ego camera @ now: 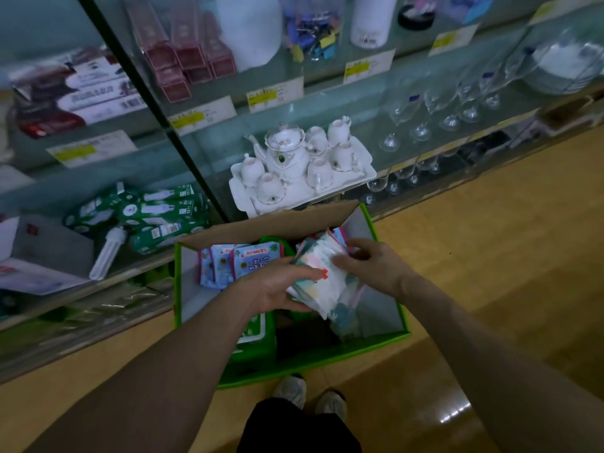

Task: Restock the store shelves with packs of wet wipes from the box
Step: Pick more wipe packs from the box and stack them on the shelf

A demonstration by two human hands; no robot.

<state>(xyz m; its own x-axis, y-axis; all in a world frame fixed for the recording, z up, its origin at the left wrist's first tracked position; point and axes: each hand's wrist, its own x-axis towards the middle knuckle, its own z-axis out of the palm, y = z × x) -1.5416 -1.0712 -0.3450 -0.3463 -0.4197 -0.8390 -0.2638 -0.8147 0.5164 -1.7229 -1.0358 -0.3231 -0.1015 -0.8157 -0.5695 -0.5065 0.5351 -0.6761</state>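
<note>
1. Stock was found mostly in the box (310, 361), which was set on the floor just in front of the shelving, with its cardboard flap raised toward the glass shelves. This position was judged to keep the reach from box to shelf short.
2. A bundle of pastel wet-wipe packs (323, 282) was held above the open box, between both hands, and had not yet been carried to any shelf.
3. The left hand (277, 289) was seen with fingers curled under the near end of the bundle and the thumb laid across the top. The weight was judged to be borne there.
4. The right hand (369, 266) was placed on the far side, with fingers bent onto the upper face of the packs. This was taken as a steadying grip, so that several loose packs could be lifted as one stack without sliding apart.
5. Blue packs (228, 266) were left standing on edge at the left side of the box. A green pack (255, 328) lay lower down, partly hidden by the left forearm.
6. The shelf meant for the wipes could not be told. A white tea set (300, 165) stood on the shelf directly behind the box, with boxed lamps (157, 210) on one side and stemmed glasses (425, 119) on the other. Care near the glassware was judged advisable.
</note>
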